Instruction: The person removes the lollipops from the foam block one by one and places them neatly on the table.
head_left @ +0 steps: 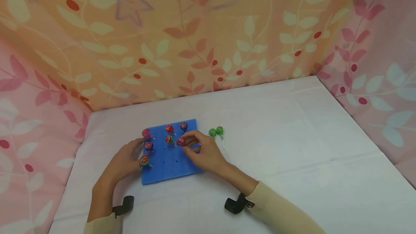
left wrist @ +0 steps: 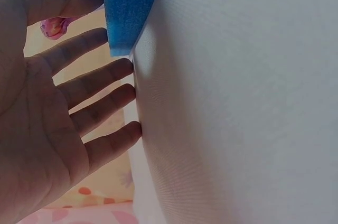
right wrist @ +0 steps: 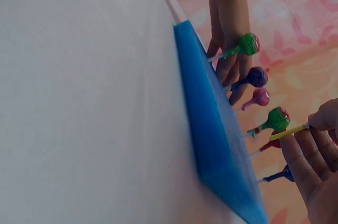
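A thick blue foam board (head_left: 182,165) lies on the table, with several wrapped lollipops standing in it by their sticks. My right hand (head_left: 209,152) pinches a red-wrapped lollipop (head_left: 181,141) over the board; in the right wrist view its yellow stick (right wrist: 288,131) points out from the fingers toward the board. My left hand (head_left: 125,160) is at the board's left edge, its fingers fairly straight and thumb against the side. Closest to it stand a green-and-red lollipop (head_left: 144,160), a dark blue one (head_left: 148,146) and a pink one (head_left: 146,133).
Two green lollipops (head_left: 219,130) lie on the white tablecloth (head_left: 292,136) right of the board. Small bare holes (head_left: 177,161) dot the board's front part. Patterned curtains (head_left: 208,46) enclose the back and sides of the table.
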### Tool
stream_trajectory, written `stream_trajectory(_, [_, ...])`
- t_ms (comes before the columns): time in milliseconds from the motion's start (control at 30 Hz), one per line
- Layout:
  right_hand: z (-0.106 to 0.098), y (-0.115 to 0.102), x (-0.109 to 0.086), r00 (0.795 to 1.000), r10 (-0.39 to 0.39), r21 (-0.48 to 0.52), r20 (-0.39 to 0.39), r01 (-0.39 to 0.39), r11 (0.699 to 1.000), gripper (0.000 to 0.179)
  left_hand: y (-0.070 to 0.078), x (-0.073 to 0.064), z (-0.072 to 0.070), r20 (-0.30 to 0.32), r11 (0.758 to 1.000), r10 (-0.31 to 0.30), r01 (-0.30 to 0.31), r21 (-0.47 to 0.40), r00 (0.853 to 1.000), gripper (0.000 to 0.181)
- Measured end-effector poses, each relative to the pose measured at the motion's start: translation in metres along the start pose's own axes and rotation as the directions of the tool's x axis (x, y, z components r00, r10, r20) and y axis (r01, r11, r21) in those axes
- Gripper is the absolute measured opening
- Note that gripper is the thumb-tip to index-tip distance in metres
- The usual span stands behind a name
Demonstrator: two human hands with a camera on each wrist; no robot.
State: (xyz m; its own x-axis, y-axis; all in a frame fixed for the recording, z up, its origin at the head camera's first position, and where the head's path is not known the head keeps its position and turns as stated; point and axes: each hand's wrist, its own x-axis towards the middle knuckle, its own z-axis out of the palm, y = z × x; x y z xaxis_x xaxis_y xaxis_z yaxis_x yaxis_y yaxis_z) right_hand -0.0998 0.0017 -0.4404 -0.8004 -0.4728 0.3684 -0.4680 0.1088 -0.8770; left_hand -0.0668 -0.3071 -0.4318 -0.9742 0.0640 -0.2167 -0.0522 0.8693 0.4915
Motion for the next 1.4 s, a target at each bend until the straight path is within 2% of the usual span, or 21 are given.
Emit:
stream_trajectory(300, [-0.015, 0.008, -0.008, 0.997, 0.06, 0.008, -0.04, -0.06, 0.998, 0.031, 0.003, 0.0, 0.001, 0.011, 1.0, -0.027, 0.027, -0.003, 1.0, 0.077])
stream_trajectory(533, [-0.025, 0.007, -0.016, 0.991, 0.128, 0.027, -0.051, -0.126, 0.992, 0.032, 0.001, -0.002, 0.0, 0.007, 1.0, -0.015, 0.015, 0.02, 1.0, 0.077])
stream_trajectory(867, [-0.043, 0.011, -0.022, 0.984, 0.155, 0.017, -0.083, -0.154, 0.988, 0.032, 0.001, 0.0, 0.001, 0.018, 0.999, -0.032, 0.031, 0.012, 0.999, 0.079])
stream_trajectory(1100, [-0.056, 0.02, -0.023, 0.973, 0.198, 0.04, -0.116, -0.194, 0.98, 0.03, -0.002, -0.002, 0.001, -0.008, 1.0, 0.022, -0.021, 0.017, 1.0, 0.073])
stream_trajectory(1233, [-0.063, 0.024, -0.026, 0.963, 0.238, 0.052, -0.124, -0.233, 0.971, 0.031, -0.002, -0.002, 0.001, -0.004, 1.0, 0.01, -0.01, 0.007, 1.0, 0.075])
stream_trajectory(1400, [-0.071, 0.029, -0.028, 0.958, 0.249, 0.058, -0.144, -0.243, 0.968, 0.031, -0.001, 0.0, 0.001, -0.011, 1.0, 0.02, -0.02, 0.005, 1.0, 0.074])
